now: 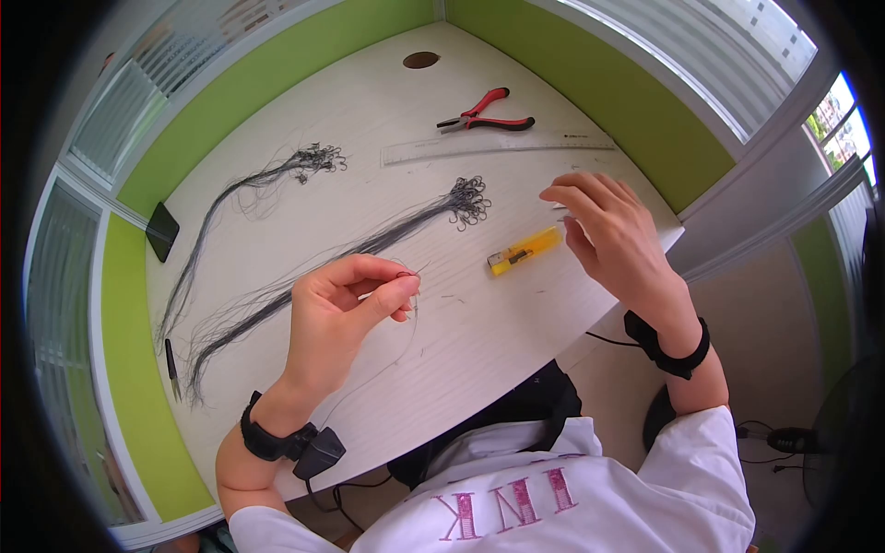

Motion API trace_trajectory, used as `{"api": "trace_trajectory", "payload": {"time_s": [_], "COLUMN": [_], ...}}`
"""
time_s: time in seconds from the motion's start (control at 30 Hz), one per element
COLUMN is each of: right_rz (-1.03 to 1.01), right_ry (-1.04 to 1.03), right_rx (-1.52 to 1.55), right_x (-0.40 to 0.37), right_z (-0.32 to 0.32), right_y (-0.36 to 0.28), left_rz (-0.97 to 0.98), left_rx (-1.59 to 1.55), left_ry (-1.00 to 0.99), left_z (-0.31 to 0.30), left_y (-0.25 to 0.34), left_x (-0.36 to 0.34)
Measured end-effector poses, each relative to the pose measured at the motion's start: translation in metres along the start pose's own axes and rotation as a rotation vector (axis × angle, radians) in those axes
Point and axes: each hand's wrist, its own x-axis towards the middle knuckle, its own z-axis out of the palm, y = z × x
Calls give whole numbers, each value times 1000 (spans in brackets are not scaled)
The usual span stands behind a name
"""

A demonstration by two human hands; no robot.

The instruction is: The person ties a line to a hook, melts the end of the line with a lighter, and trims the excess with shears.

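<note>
Thumb and forefinger of my left hand (348, 309) pinch a small fish hook, mostly covered by the fingertips, with a thin line (406, 346) hanging below it. My right hand (608, 226) hovers at the right of the table, fingers apart, above and right of a yellow lighter (524, 252). Beyond my left hand lies a bundle of dark lines (387, 235), its hooks (468, 203) gathered at the upper right end. Another bundle (221, 198) with hooks (316, 160) lies farther left.
Red-handled pliers (486, 115) and a clear ruler (498, 147) lie toward the back of the white table (369, 101). Tweezers (172, 369) and a dark flat device (162, 232) are at the left edge. Green partitions (590, 92) border the table.
</note>
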Motion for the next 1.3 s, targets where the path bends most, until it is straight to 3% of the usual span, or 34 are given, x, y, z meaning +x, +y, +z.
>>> {"api": "trace_trajectory", "payload": {"time_s": [0.13,0.2,0.37,0.43,0.47,0.57,0.63,0.7,0.83,0.9,1.3], "right_rz": [-7,134,212,352,323,609,576,559,544,675,703], "right_ry": [-30,-133,13,135,153,44,-113,-311,-294,-348,-346], "right_rx": [-183,-297,-176,234,368,1228,1541,1570,1456,1495,1586], "right_x": [-16,-21,-25,-22,-22,-22,-23,-25,-23,-25,-15], "right_z": [5,8,7,-1,-4,-16,-15,-8,2,4,16], "right_y": [39,45,32,7,-8,-54,-76,-86,-90,-92,-102], "left_rz": [15,1,7,25,22,23,30,39,33,29,11], "left_rx": [-42,-83,-106,-75,-74,-67,-52,-50,-47,-53,-35], "left_ry": [0,-32,-47,-44,-49,-37,-15,-22,-3,-4,-53], "left_z": [0,0,2,3,4,5,7,9,9,8,8], "left_y": [2,2,4,4,4,3,3,2,-1,-1,-2], "left_x": [-2,-2,-4,-5,-4,-5,-6,-7,-8,-8,-10]}}
